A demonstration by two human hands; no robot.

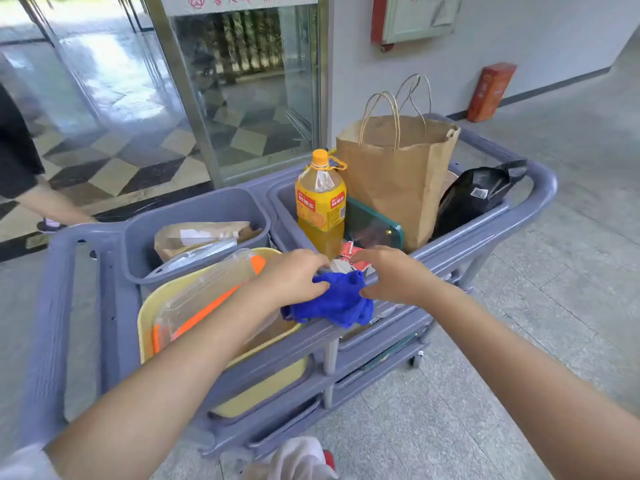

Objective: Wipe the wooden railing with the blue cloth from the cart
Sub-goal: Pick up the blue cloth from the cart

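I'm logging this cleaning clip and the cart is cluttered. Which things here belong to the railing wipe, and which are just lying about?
For the job:
blue cloth
left hand and right hand, both on the cloth
cart

Lying about:
orange drink bottle
brown paper bag
black bag
yellow tray

No railing is in view.

Bldg lobby: glass doors (242,88), cleaning cart (540,188)

Blue cloth (334,301), grey-purple cart (540,188)

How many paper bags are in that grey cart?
2. A tall brown paper bag with twine handles stands upright in the right bin beside the orange drink bottle. A crumpled brown paper bag lies flat in the left grey tub. Others may be hidden underneath.
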